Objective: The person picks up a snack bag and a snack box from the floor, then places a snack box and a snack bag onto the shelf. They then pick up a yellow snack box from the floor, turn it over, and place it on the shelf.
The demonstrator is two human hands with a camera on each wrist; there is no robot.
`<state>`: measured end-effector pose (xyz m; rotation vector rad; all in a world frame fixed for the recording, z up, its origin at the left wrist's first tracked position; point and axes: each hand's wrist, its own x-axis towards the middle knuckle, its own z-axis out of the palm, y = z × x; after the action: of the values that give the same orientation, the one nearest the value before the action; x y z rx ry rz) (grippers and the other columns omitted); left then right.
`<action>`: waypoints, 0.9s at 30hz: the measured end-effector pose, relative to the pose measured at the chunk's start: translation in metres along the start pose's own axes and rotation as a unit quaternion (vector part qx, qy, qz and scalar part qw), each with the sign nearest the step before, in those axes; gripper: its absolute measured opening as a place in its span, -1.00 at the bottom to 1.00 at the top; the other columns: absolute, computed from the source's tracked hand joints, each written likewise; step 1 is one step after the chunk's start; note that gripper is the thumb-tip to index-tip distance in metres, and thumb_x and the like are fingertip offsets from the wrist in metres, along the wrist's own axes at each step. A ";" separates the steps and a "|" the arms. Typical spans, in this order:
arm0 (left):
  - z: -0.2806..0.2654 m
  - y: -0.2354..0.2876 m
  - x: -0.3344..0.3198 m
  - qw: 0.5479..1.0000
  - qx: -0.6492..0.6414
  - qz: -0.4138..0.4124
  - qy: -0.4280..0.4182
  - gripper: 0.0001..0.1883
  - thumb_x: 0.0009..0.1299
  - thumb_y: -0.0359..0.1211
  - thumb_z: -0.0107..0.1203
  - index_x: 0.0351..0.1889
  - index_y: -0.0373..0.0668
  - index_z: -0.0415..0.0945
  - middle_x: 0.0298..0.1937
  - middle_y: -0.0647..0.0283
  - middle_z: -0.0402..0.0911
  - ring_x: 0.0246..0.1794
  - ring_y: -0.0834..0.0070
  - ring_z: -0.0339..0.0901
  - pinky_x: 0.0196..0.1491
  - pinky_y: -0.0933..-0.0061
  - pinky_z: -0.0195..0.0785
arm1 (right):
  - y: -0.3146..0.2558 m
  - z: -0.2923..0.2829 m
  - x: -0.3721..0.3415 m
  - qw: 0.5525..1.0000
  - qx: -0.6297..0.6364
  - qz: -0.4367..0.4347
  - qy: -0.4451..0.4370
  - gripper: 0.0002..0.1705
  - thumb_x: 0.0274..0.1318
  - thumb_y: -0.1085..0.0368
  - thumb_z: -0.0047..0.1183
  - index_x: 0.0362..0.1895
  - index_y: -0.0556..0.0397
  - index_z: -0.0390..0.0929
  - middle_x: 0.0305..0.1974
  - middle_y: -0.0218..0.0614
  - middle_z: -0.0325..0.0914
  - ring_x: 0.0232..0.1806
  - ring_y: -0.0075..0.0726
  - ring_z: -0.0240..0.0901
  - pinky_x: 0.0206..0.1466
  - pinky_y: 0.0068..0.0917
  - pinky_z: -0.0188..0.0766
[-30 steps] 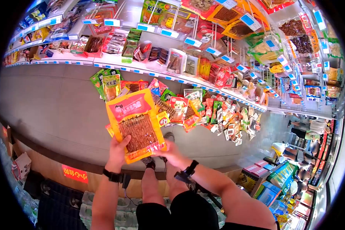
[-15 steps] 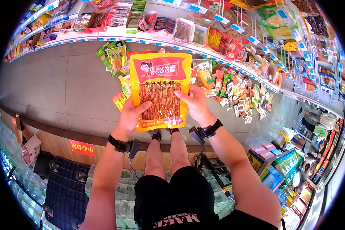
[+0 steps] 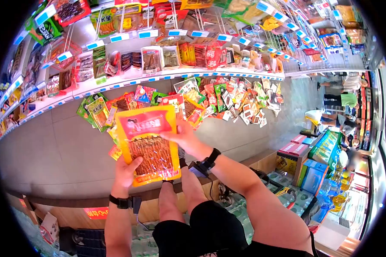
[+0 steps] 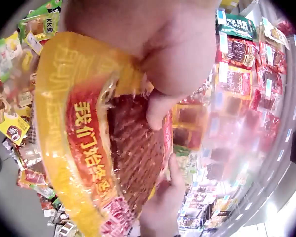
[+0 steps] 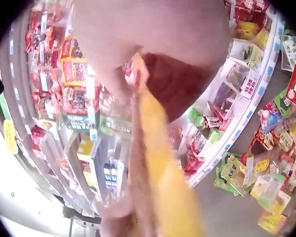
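Observation:
Both hands hold a large yellow snack packet (image 3: 153, 156) with a pink-red label panel and brown, stick-like food showing through its front. My left hand (image 3: 125, 172) grips the lower left edge, thumb on the front. Higher up, my right hand (image 3: 188, 139) pinches the right edge, its thumb also across the front. In the left wrist view the packet (image 4: 84, 153) fills the middle below the left hand (image 4: 182, 64). The right wrist view shows the packet (image 5: 170, 182) edge-on and blurred, under the right hand (image 5: 153, 29).
Beyond the packet, many snack packs (image 3: 214, 100) lie heaped on the grey floor (image 3: 73, 150) along a stocked shelf's edge (image 3: 158, 79). Stacked boxes (image 3: 292, 154) and bottles (image 3: 330, 188) stand at the right. People (image 3: 345, 100) are farther down the aisle.
The packet came up squarely in both hands, then went lower and left in view, tilting slightly. The right hand moved from its lower right corner up the right edge. The head view has shifted.

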<state>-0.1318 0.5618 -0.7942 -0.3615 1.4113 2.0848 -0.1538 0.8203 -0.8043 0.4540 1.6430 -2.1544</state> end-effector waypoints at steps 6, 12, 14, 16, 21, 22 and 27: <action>0.018 -0.017 0.004 0.991 0.075 -0.055 -0.093 -0.63 0.43 -0.50 0.21 0.19 -0.30 0.47 0.08 0.30 0.64 0.05 0.54 0.56 0.16 0.42 0.41 | -0.038 -0.039 -0.005 0.990 -0.051 -0.109 0.071 -0.75 0.16 0.40 0.30 -0.07 0.18 0.69 -0.11 -0.27 0.71 -0.12 -0.49 0.63 0.04 -0.51 0.56; 0.047 -0.030 0.012 0.984 0.076 -0.088 -0.138 -0.64 0.44 -0.45 0.22 0.17 -0.33 0.49 0.07 0.29 0.64 0.05 0.51 0.55 0.16 0.40 0.40 | -0.056 -0.078 -0.022 0.951 -0.293 -0.100 0.013 -0.81 0.16 0.37 0.29 -0.17 0.20 0.70 -0.27 -0.29 0.73 -0.28 -0.55 0.59 -0.14 -0.56 0.52; 0.056 -0.036 0.012 0.979 0.103 -0.098 -0.146 -0.65 0.44 -0.47 0.21 0.16 -0.33 0.49 0.07 0.30 0.64 0.04 0.52 0.55 0.16 0.40 0.40 | -0.057 -0.090 -0.029 0.942 -0.323 -0.091 0.000 -0.83 0.15 0.35 0.31 -0.21 0.19 0.70 -0.34 -0.31 0.71 -0.35 -0.58 0.55 -0.23 -0.55 0.49; 0.071 -0.033 0.018 0.976 0.134 -0.094 -0.144 -0.65 0.43 -0.49 0.20 0.16 -0.33 0.49 0.06 0.31 0.64 0.04 0.53 0.55 0.16 0.41 0.40 | -0.060 -0.100 -0.030 0.946 -0.306 -0.107 0.004 -0.84 0.13 0.33 0.33 -0.26 0.17 0.70 -0.41 -0.32 0.68 -0.40 -0.61 0.51 -0.30 -0.54 0.45; 0.104 -0.037 0.028 0.973 0.136 -0.098 -0.158 -0.63 0.43 -0.46 0.23 0.18 -0.31 0.49 0.07 0.30 0.64 0.04 0.55 0.55 0.15 0.42 0.41 | -0.065 -0.141 -0.034 0.965 -0.242 -0.092 0.028 -0.82 0.10 0.31 0.34 -0.33 0.17 0.69 -0.46 -0.36 0.65 -0.38 -0.60 0.52 -0.30 -0.51 0.46; 0.115 -0.036 0.033 0.973 0.134 -0.101 -0.159 -0.63 0.43 -0.46 0.23 0.18 -0.31 0.49 0.07 0.30 0.65 0.04 0.55 0.55 0.15 0.42 0.41 | -0.063 -0.153 -0.035 0.970 -0.226 -0.081 0.028 -0.82 0.11 0.31 0.34 -0.33 0.18 0.69 -0.45 -0.36 0.65 -0.38 -0.60 0.52 -0.29 -0.51 0.46; 0.169 -0.039 0.053 0.968 0.159 -0.134 -0.138 -0.63 0.40 -0.50 0.23 0.17 -0.30 0.50 0.07 0.32 0.64 0.04 0.54 0.55 0.17 0.41 0.39 | -0.067 -0.212 -0.033 0.986 -0.158 -0.047 0.001 -0.83 0.15 0.31 0.30 -0.26 0.16 0.69 -0.37 -0.36 0.68 -0.32 -0.57 0.55 -0.22 -0.50 0.48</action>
<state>-0.1330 0.7426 -0.7839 -0.1161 1.4095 1.5916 -0.1538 1.0442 -0.7869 0.2891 1.9976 -1.9059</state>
